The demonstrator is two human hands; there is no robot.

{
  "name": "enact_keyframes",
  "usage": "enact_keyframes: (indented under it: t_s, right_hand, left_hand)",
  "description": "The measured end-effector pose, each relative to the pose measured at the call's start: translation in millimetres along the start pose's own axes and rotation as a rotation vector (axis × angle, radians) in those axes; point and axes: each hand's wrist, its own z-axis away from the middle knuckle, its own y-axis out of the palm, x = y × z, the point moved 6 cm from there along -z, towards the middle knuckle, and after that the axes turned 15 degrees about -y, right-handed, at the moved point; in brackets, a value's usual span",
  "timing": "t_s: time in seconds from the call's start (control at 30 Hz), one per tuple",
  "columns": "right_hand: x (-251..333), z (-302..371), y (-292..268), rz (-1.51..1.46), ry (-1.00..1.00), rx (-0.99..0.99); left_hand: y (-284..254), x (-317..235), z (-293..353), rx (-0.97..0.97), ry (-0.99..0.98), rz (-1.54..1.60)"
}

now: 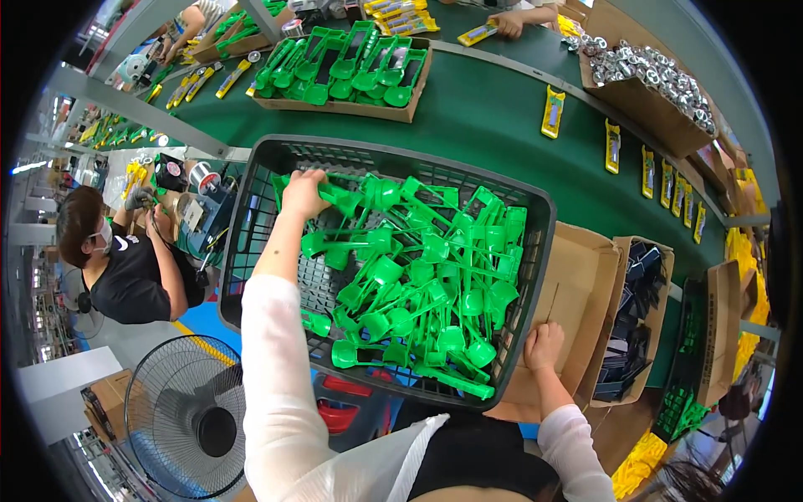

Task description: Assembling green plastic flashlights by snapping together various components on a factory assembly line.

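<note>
A dark grey plastic basket (397, 152) stands in front of me, heaped with green plastic parts (435, 289) that have long thin stems and cupped ends. My left hand (305, 194) reaches into its far left corner, fingers curled round a green plastic part (341, 197). To the basket's right lies a shallow cardboard box (577, 284). My right hand (544, 345) is closed over this box, close to the basket's right rim. A thin dark line runs up from its fingers; whether it is a held thing or a crease, I cannot tell.
Beyond the basket runs a green conveyor belt (493, 92) carrying yellow packs (552, 111). A box of green trays (343, 67) sits on it. Dark flat pieces fill a carton (631, 326) at right. A co-worker (125, 263) sits left, near a black fan (188, 410).
</note>
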Motion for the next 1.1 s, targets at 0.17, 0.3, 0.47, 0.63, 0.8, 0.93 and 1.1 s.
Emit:
enact_keyframes:
  t_s: [0.17,0.3,0.47,0.63,0.8,0.93,1.1]
  right_hand:
    - [-0.3,5.1,-3.7,-0.034,0.010,0.004]
    - [1.8,2.4,-5.2,-0.037,0.007,-0.007]
    - [3.3,2.4,-3.3,-0.037,0.015,-0.002]
    - [5.3,9.4,-9.1,-0.016,0.005,-0.040]
    - [4.7,2.7,-6.3,-0.005,0.033,-0.029]
    - [1.4,3.4,-8.0,0.034,0.006,-0.046]
    - [4.1,5.3,-6.1,-0.011,-0.023,-0.070]
  left_hand:
    - [-26.5,-70.0,87.2,0.523,0.284,0.032]
    - [-23.5,7.2,38.5,0.309,-0.409,0.302]
    - [47.9,45.9,8.2,0.169,-0.986,0.368]
    - [37.1,42.9,9.7,-0.019,-0.832,0.487]
    - [52.0,17.4,24.3,0.074,-0.476,0.588]
    - [32.5,-19.4,50.1,-0.013,-0.827,0.376]
    - [70.8,27.5,10.4,0.257,-0.745,0.370]
